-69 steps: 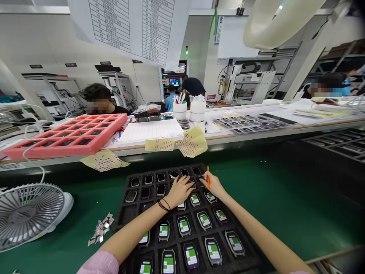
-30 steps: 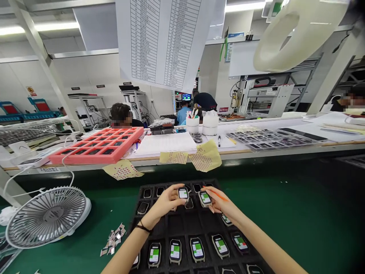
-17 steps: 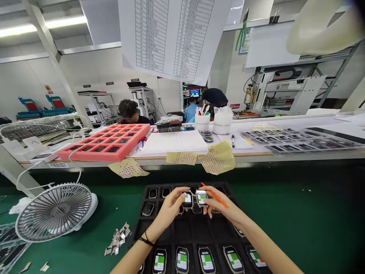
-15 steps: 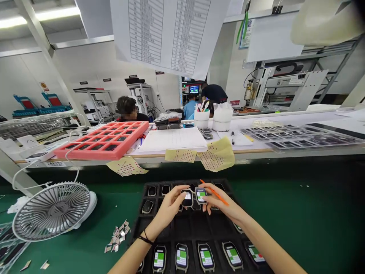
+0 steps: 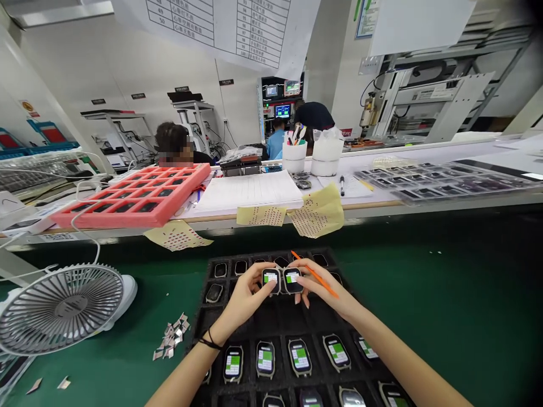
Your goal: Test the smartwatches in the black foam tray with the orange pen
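**Two smartwatches pinched side by side over a black foam tray**

The left hand (image 5: 244, 299) pinched one smartwatch (image 5: 271, 280) between thumb and fingers, and the right hand (image 5: 326, 291) held a second smartwatch (image 5: 292, 280) the same way, with an orange stylus (image 5: 316, 275) tucked along its fingers. The two watches sat just beside each other, screens up and showing green and white, above the far part of the black foam tray (image 5: 275, 322). More lit watches (image 5: 265, 359) lay in its near sockets, and darker watches (image 5: 240, 267) lay in the far row, partly behind the hands.

The tray lay on a green conveyor mat (image 5: 424, 294). To its left were foil scraps (image 5: 171, 337) and a white desk fan (image 5: 61, 310). Across the mat, a bench carried a pink tray (image 5: 131, 198), a white form (image 5: 248, 189), and yellow perforated sheets (image 5: 318, 212) hanging over the edge. A co-worker (image 5: 173, 144) sat beyond it.

Moments earlier the watches had stood slightly farther apart, and the hands had been lower, down among the tray's sockets. Now the pair almost met.
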{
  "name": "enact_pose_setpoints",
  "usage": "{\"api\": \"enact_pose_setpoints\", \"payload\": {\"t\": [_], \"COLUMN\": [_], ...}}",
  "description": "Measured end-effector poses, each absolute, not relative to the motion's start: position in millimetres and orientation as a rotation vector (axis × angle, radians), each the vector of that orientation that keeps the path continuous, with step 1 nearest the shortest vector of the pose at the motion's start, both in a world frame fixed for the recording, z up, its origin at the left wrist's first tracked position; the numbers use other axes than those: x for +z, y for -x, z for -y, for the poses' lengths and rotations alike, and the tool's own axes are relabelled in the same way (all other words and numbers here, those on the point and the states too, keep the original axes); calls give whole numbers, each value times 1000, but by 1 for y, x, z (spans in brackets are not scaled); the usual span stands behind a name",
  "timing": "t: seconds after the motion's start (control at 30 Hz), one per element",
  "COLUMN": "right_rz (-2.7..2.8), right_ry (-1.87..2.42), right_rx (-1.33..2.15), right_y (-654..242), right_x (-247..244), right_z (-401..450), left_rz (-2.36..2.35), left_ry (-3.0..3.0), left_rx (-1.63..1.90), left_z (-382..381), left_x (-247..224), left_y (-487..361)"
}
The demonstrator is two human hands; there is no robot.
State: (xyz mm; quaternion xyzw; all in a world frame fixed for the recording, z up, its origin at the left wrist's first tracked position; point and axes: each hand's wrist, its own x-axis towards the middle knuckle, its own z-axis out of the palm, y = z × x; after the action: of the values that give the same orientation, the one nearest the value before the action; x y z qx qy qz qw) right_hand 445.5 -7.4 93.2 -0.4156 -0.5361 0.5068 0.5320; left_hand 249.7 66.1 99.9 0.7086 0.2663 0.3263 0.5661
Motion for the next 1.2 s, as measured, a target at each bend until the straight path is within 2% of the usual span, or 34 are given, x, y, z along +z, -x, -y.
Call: {"api": "enact_pose_setpoints", "payload": {"t": [1.2], "right_rz": [1268], "right_ry": [981], "right_rx": [1189], "right_y": [-443], "right_x": [99], "right_z": [11], "left_rz": [-606], "left_ry": [-1693], "left_rx": [731], "left_z": [-66], "left_x": [99], "left_y": [-247]}}
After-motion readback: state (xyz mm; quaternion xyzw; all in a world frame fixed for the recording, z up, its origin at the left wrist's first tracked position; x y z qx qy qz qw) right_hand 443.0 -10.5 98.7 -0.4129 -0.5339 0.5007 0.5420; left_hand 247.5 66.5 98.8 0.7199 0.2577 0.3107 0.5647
